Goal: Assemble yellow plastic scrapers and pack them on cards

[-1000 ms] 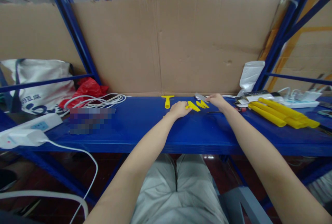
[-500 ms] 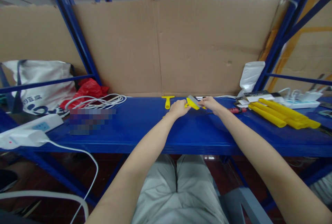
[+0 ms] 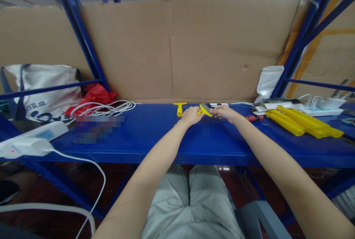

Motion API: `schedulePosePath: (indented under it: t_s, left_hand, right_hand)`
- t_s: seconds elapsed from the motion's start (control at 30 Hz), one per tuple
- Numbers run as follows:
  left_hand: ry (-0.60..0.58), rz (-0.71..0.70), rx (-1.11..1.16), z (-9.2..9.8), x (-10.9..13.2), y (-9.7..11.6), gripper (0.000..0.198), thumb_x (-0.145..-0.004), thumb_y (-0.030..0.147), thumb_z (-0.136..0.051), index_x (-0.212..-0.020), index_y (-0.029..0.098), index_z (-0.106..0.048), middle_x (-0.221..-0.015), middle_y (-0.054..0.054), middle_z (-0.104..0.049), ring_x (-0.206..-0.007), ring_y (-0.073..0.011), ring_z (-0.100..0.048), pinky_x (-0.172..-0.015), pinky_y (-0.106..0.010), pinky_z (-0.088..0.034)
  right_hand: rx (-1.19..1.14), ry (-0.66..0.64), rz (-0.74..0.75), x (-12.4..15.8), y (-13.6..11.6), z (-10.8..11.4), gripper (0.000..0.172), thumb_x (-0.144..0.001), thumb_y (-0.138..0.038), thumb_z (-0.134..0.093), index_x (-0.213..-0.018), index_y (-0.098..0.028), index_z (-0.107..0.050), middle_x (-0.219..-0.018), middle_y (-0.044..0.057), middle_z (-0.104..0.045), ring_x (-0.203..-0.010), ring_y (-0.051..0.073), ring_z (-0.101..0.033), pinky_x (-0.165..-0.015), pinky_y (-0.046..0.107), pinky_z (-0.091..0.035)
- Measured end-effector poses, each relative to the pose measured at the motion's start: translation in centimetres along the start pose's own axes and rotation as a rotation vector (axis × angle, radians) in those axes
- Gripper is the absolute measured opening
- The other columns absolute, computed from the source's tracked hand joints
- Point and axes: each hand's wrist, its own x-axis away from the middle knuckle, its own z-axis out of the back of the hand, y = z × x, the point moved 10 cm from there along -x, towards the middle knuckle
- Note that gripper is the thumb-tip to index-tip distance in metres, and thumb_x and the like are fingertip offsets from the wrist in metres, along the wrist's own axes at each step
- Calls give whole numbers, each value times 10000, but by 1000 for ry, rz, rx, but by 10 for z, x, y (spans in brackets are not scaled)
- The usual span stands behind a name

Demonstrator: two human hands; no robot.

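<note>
Grey blade brought across to the yellow T-shaped tool

Since a second ago, the flat grey metal blade [image 3: 206, 107] has moved left, carried by the bare right hand [image 3: 224, 112], and now lies against the head of the yellow plastic T-shaped tool [image 3: 204, 111] near the back of the blue-painted metal table [image 3: 155, 135]. More of the red-handled screwdriver [image 3: 253, 118] shows beyond the right wrist now.

The bare left hand [image 3: 192, 116] has stayed in place, curled closed around the tool, whose head sticks out to the right of the knuckles. The right hand has its fingers bent and drawn nearly together at the blade's right end. Small yellow bits show among its fingertips; whether it pinches these, the blade or both, I cannot tell.

A second yellow plastic T-shaped handle [image 3: 179, 109] lies to the left of the hands, near the upright brown cardboard sheet [image 3: 208, 47]. Just behind the right hand is a flat white packet [image 3: 218, 104]. Further right, several long yellow plastic tubes [image 3: 302, 120] lie side by side. Far left, a coiled white cable [image 3: 111, 108] rests beside a crumpled red plastic bag [image 3: 95, 96].
</note>
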Motion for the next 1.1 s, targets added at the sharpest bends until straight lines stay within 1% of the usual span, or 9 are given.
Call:
schedulePosePath:
  t_s: [0.17, 0.33, 0.43, 0.57, 0.63, 0.8, 0.87, 0.97, 1.1]
  left_hand:
    - [-5, 9, -1, -1, -1, -1, 323, -846, 450, -487, -1001, 200, -621, -1032, -83, -684, -995, -241, -625, -779, -304, -471]
    - [-17, -2, 1, -2, -1, 0, 319, -851, 458, -486, -1008, 207, -605, -1041, -83, -680, -994, -249, -627, -792, -318, -473]
    - [-22, -41, 17, -1, 1, 4, 344, -860, 436, -501, -1131, 231, -552, -1076, -74, -671, -1025, -250, -618, -824, -333, -470]
    - [-28, -159, 17, -2, 6, 17, 437, -890, 336, -490, -1321, 294, -436, -1167, -52, -634, -1088, -224, -586, -880, -323, -452]
    - [-44, -191, 1, -6, 6, 20, 435, -909, 311, -453, -1344, 319, -441, -1173, -52, -619, -1090, -219, -580, -894, -319, -446]
    - [-85, -188, -27, -12, 5, 18, 418, -924, 304, -405, -1334, 339, -484, -1154, -61, -594, -1061, -223, -584, -891, -318, -445]
    - [-86, -199, -28, -11, 6, 20, 422, -924, 301, -403, -1336, 338, -484, -1146, -61, -590, -1053, -224, -585, -885, -315, -446]
    - [-91, -244, -38, -10, 10, 30, 416, -927, 307, -393, -1329, 343, -492, -1091, -55, -596, -1036, -218, -586, -883, -309, -442]
    - [-91, -307, -45, -9, 16, 44, 422, -932, 314, -382, -1342, 356, -471, -1045, -50, -595, -1013, -210, -590, -886, -309, -439]
  right_hand:
    - [-52, -47, -7, 0, 1, -6, 167, -794, -160, -605, -630, -137, -579, -500, -12, -522, -469, 70, -461, -415, 178, -299]
    - [-107, -101, -2, -1, 2, -11, 174, -786, -132, -599, -615, -135, -567, -465, -11, -515, -443, 72, -461, -399, 179, -294]
    - [-128, -114, -17, 0, 4, -13, 191, -777, -110, -595, -591, -133, -556, -454, -9, -514, -424, 68, -449, -399, 181, -297]
    - [-160, -146, -43, 2, 5, -15, 211, -775, -112, -595, -573, -133, -541, -438, -15, -491, -402, 65, -423, -402, 187, -291]
    - [-188, -165, -51, 4, 5, -17, 206, -771, -119, -607, -579, -136, -535, -437, -19, -485, -400, 63, -415, -399, 185, -279]
    - [-243, -186, -82, 6, 6, -20, 161, -779, -109, -591, -630, -137, -538, -481, -9, -520, -424, 72, -452, -410, 183, -302]
    - [-268, -181, -88, 4, 7, -21, 149, -800, -118, -565, -655, -141, -539, -510, 1, -547, -441, 79, -470, -425, 186, -321]
    - [-307, -138, -92, -2, 10, -19, 139, -821, -147, -544, -682, -144, -545, -525, 6, -554, -450, 88, -470, -448, 197, -337]
    - [-334, -49, -74, -6, 11, -9, 121, -802, -141, -549, -681, -141, -561, -507, -19, -515, -453, 77, -441, -485, 198, -362]
